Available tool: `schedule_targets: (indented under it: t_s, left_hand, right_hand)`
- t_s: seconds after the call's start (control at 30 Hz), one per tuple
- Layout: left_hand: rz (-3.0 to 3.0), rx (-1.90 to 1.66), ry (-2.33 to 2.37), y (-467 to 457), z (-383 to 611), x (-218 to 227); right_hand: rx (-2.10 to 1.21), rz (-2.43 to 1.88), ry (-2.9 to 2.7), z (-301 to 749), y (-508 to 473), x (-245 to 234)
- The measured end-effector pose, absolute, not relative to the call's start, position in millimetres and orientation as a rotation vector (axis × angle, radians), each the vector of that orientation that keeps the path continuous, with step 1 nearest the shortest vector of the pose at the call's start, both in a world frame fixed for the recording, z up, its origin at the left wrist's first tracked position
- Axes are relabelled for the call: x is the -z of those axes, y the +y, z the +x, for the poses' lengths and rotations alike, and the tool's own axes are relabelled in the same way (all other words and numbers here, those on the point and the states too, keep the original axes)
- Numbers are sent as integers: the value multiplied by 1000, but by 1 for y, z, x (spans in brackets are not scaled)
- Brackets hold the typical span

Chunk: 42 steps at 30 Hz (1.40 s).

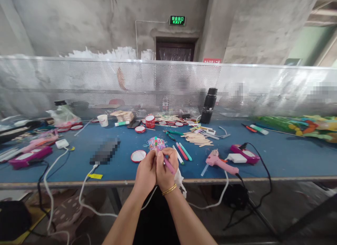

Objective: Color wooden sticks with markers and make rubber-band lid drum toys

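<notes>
My left hand (146, 169) is closed around the lower part of a small upright craft stick (156, 141), with green and red bands showing at its top. Pressed against it, my right hand (166, 173) grips a pinkish-purple marker pen (169, 165), slanted with its rear end toward me. The marker's tip is hidden by the fingers. Just beyond the hands lies a pile of small colourful rubber bands (158, 144). A red-rimmed round lid (138, 156) rests left of them. Several markers (183, 151) lie to the right.
A pink glue gun (219, 163) and a purple power strip (244, 154) are at right. Loose craft sticks (198, 139), pliers (172, 133) and a black bottle (209, 106) stand or lie farther back. A phone (105, 152) with a white cable is at left.
</notes>
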<state>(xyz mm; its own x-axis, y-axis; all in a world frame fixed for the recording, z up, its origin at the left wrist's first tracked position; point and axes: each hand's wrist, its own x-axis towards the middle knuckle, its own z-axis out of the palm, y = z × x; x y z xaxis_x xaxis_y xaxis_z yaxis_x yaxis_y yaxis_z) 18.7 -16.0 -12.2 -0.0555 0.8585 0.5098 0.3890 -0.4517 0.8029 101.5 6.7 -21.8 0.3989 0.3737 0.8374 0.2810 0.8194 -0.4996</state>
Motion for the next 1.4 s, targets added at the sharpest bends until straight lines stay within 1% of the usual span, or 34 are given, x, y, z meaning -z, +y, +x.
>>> schedule_targets:
  t_s: [0.47, 0.87, 1.4]
  left_hand:
    - [1795, -1515, 1332, -14, 18, 14]
    - [1709, -1526, 1292, -17, 17, -2]
    - [1693, -1507, 1337, -17, 18, -6]
  right_hand:
    - [-81, -659, -1175, 102, 7, 23]
    - [-176, -786, -1095, 99, 16, 28]
    - [-307, -715, -1152, 106, 12, 17]
